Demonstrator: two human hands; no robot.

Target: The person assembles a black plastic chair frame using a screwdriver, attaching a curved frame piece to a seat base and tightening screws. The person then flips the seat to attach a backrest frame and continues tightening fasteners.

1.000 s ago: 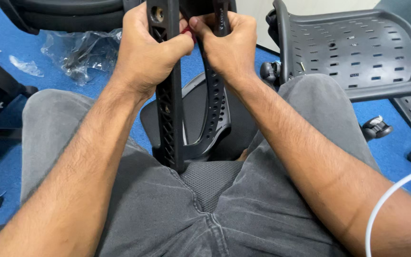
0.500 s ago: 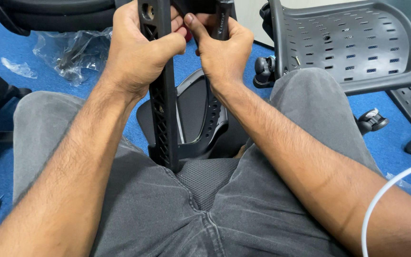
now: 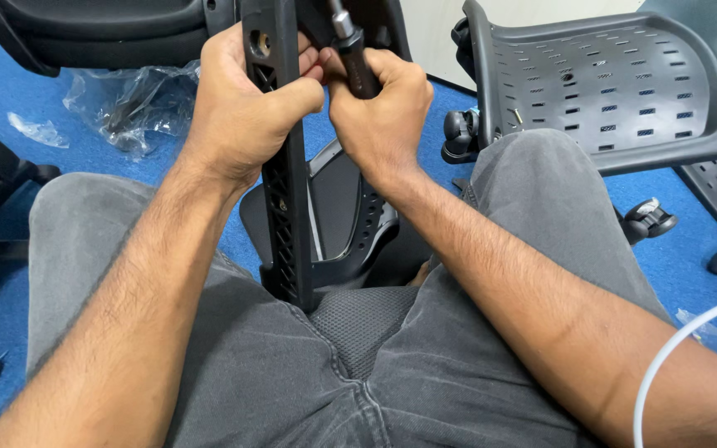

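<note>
The left hand (image 3: 242, 108) is wrapped tight round a black ribbed plastic chair bar (image 3: 285, 199) that stands upright between the person's grey-trousered knees, its lower end resting just above the mesh seat pad (image 3: 358, 328) at the lap. Touching it, just to its right, the right hand (image 3: 383, 116) is clenched around the dark handle of a screwdriver-like tool (image 3: 354, 54), whose metal shaft points up and away toward the top of the bar; where the tip ends cannot be made out. Behind and below both hands, a curved black chair part (image 3: 350, 224) lies on the blue floor (image 3: 682, 249).

Well to the left of the left hand lies a crumpled clear plastic bag (image 3: 122, 104) on the floor, with something dark inside that is too blurred to tell. Further left, a small scrap of clear wrapping (image 3: 39, 131) lies flat. To the right of the right hand stands a grey perforated chair seat shell (image 3: 616, 83), tilted on edge, with a black caster wheel (image 3: 458, 137) just beside it and another caster (image 3: 651, 220) lower right. A white cable (image 3: 674, 357) curves near the right forearm
</note>
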